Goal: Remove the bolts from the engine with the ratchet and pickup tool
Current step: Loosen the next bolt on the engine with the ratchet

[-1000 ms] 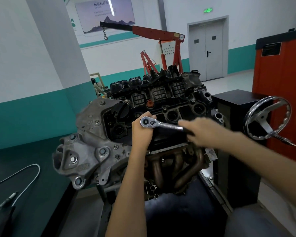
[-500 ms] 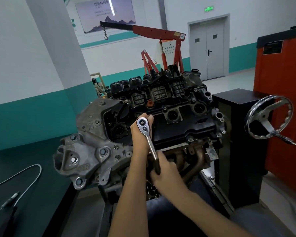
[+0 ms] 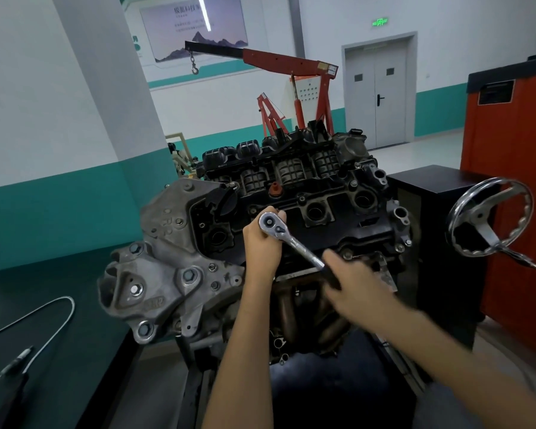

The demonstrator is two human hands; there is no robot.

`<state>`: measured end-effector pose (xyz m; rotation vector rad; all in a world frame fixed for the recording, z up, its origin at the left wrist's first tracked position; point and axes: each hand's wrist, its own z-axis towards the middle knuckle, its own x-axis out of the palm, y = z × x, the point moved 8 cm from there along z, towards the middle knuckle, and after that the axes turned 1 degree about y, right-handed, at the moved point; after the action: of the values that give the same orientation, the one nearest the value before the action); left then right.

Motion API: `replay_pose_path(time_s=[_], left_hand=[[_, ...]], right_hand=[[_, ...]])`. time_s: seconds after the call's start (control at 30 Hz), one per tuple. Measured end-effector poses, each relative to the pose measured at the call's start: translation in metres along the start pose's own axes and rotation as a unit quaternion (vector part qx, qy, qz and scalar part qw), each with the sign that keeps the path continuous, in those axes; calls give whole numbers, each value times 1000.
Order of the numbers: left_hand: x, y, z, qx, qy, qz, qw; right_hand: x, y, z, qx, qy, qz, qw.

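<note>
In the middle of the frame, the left hand (image 3: 262, 246) holds the ratchet (image 3: 273, 226) head on the engine (image 3: 322, 193), and the right hand (image 3: 353, 286) grips its handle. If the head tips, it could slip off the hidden bolt. The pickup tool (image 3: 16, 362) lies on the desk (image 3: 75, 382), lower left.

Left grip (image 3: 262, 246) is curled round under the ratchet (image 3: 294, 244) head, over the black valve cover of the engine (image 3: 322, 193). The handle slants down-right into the right grip (image 3: 356, 286), which holds its dark end; that grip is motion-blurred. The pickup tool (image 3: 16, 361) lies looped on the dark tabletop (image 3: 59, 274) at left, well apart from the engine. Chrome handwheel (image 3: 489, 219) at right, orange cabinet (image 3: 514, 181) behind it, red hoist (image 3: 291, 61) at the back.
</note>
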<state>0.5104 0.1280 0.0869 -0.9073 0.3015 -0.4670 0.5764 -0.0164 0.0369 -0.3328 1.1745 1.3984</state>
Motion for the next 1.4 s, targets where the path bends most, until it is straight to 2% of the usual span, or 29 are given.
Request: replay_pose_path(time_s=[0.07, 0.1, 0.17, 0.23, 0.3, 0.4, 0.5, 0.57, 0.6, 0.7, 0.77, 0.8, 0.87, 0.9, 0.97, 1.03, 1.1, 1.13, 1.23, 1.3, 1.4], left_hand=[[1, 2, 2, -5, -14, -2, 1000], [1, 3, 4, -12, -24, -10, 1000], [-2, 11, 6, -46, -44, -32, 997], [-5, 17, 7, -63, -62, -59, 994], [-5, 15, 5, -46, -45, -39, 997], [-2, 10, 6, -24, -3, -1, 1000], [0, 2, 9, -7, 28, 27, 999], [-2, -1, 9, -2, 30, 30, 999], [-3, 0, 7, -7, 23, 15, 1000], [-5, 6, 3, -15, -16, -12, 1000], [-2, 3, 2, -17, -34, 10, 999], [-1, 2, 1, -16, -39, 23, 999], [-1, 1, 2, -15, -49, 28, 998], [-4, 0, 2, -11, -56, 36, 998], [-8, 1, 3, -10, -58, 52, 997], [-8, 5, 4, -20, -34, 60, 997], [-9, 0, 4, -1, 2, 73, 997], [-9, -4, 5, 22, 20, 80, 996], [-4, -21, 10, 86, 94, 130, 983], [4, -21, 10, 76, 139, 131, 979], [3, -19, 6, 48, 108, 73, 990]], right_hand=[[36, 14, -19, 49, -18, 156, 986], [52, 23, -21, 52, -28, 198, 978], [71, 38, -20, 50, -30, 259, 964], [71, 35, -16, 48, -18, 265, 963], [56, 19, -11, 34, 12, 197, 980], [4, -8, 11, -40, 43, 0, 998], [-54, -9, 50, -152, 47, -226, 961], [-68, 0, 65, -193, 36, -295, 935], [-66, 2, 65, -190, 31, -295, 936], [-35, -1, 32, -102, -4, -193, 976], [-3, -1, 1, -6, -13, -31, 999], [16, 6, -11, 25, 0, 82, 996], [47, 30, -22, 40, 27, 284, 958], [55, 40, -22, 42, 33, 338, 940], [54, 41, -18, 62, 36, 368, 927], [37, 23, -7, 82, 42, 319, 943], [8, 8, 13, 48, 59, 150, 986], [-7, 5, 24, 20, 70, 59, 996], [-54, 8, 59, -66, 74, -142, 985], [-74, 15, 73, -108, 83, -207, 969], [-75, 14, 71, -95, 81, -191, 973]])
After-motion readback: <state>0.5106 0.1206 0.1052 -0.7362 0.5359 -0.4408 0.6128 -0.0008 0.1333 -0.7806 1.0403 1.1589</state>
